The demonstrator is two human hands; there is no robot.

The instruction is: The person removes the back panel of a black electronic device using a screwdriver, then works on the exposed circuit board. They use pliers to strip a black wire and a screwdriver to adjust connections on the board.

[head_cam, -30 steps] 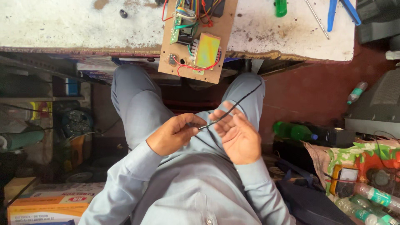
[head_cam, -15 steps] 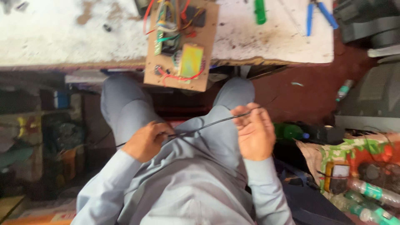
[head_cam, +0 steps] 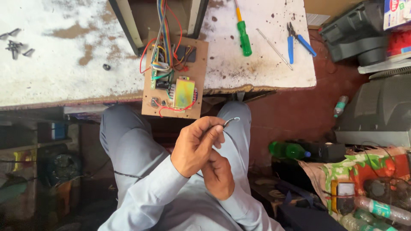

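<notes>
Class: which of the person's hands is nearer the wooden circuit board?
Left. The left hand is just below the circuit board, pinching a black wire; the right hand sits lower, behind it.

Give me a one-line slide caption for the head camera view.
Seated person's left hand pinches a thin black wire over the right hand, below a circuit board overhanging a worn white workbench.

The left hand (head_cam: 195, 145) lies on top of the right hand (head_cam: 219, 173) over the lap, and a thin dark wire (head_cam: 229, 122) curls out just beyond the fingers. Straight ahead of the hands a brown board carrying wired electronic parts (head_cam: 174, 81) overhangs the edge of the worn white counter (head_cam: 64, 81). Ahead and to the right on the counter lie a green-handled screwdriver (head_cam: 244, 37) and blue-handled pliers (head_cam: 299, 40), while a green plastic bottle (head_cam: 287, 150) lies on the floor to the right of the hands.
</notes>
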